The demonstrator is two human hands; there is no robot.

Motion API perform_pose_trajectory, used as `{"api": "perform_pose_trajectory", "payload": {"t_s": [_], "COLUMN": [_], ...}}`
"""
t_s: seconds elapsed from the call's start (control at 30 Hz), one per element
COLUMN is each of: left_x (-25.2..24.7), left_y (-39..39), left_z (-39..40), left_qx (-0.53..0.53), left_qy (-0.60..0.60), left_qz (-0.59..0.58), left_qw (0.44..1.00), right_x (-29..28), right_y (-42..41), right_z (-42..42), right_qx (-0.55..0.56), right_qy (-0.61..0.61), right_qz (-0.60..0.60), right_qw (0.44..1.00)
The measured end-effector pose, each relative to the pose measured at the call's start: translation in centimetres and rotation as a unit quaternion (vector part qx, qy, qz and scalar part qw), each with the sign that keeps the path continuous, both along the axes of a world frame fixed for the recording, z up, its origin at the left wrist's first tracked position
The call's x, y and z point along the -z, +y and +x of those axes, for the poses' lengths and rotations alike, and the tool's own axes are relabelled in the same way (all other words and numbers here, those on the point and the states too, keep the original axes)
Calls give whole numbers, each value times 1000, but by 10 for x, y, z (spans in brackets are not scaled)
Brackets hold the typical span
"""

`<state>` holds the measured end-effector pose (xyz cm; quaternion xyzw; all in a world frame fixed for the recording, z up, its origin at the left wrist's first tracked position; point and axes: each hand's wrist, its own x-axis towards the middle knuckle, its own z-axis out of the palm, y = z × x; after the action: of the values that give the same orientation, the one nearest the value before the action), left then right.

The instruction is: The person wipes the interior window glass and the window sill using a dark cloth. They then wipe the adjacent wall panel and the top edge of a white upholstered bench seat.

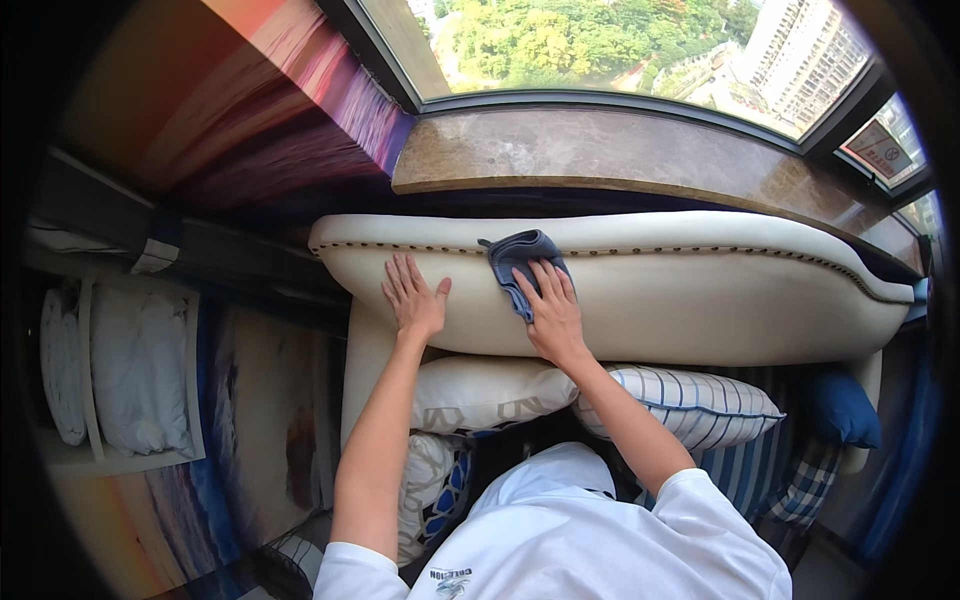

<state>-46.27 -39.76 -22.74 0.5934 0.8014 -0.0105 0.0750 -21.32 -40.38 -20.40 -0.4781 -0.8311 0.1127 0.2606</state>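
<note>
A cream upholstered sofa backrest (690, 300) with a row of dark nailheads stretches across the view. My left hand (416, 300) lies flat on its left part, fingers spread, holding nothing. To the right, my right hand (553, 311) presses a folded blue-grey cloth (525, 251) against the backrest, across the nailhead row. The fingers rest on top of the cloth, and its lower edge hangs beside the palm. Below the backrest are a patterned white cushion (487, 386) and a striped white cushion (697, 401).
Behind the backrest runs a marble windowsill (585, 150) under a large window. A blue cushion (844, 409) and a checked cushion (806, 480) sit at the right. White bedding (142, 375) fills an open shelf at the left.
</note>
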Motion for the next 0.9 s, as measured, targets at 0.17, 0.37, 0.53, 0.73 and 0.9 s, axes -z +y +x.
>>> {"api": "perform_pose_trajectory", "payload": {"t_s": [0.17,0.37,0.53,0.73,0.9], "left_x": [7,9,26,26,31], "left_y": [-6,-1,-1,-10,-7], "left_z": [1,-1,-14,-12,-3], "left_qx": [2,6,40,51,57], "left_qy": [-13,-9,64,5,29], "left_qz": [33,17,36,129,178], "left_qw": [999,1000,997,990,982], "right_x": [-12,8,15,-17,-2], "right_y": [-3,-13,-19,7,9], "right_z": [103,32,-72,27,90], "right_qx": [155,187,-68,42,107], "right_qy": [-24,-65,-10,25,8], "right_qz": [29,-9,-13,-29,54], "right_qw": [987,980,998,998,993]}}
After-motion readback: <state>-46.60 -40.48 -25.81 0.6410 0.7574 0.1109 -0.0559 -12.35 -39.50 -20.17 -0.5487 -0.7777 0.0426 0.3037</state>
